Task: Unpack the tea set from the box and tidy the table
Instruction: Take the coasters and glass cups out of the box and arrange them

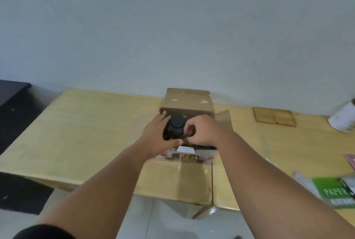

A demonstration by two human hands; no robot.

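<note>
A brown cardboard box (187,102) stands open in the middle of the yellow wooden table (92,133), its flaps folded out. A black teapot (175,125) with a round lid is just above the box opening. My left hand (159,135) cups the pot's left side and underside. My right hand (201,131) pinches its right side, where the handle seems to be. The inside of the box is mostly hidden behind both hands. A printed inner flap (184,154) with a white label shows just under my wrists.
Two flat wooden trays (273,117) lie side by side at the back right. A white cylindrical container (342,117) leans at the far right edge. Green paper packs (334,190) and plastic wrap lie at the near right. A dark cabinet (13,94) stands left of the table.
</note>
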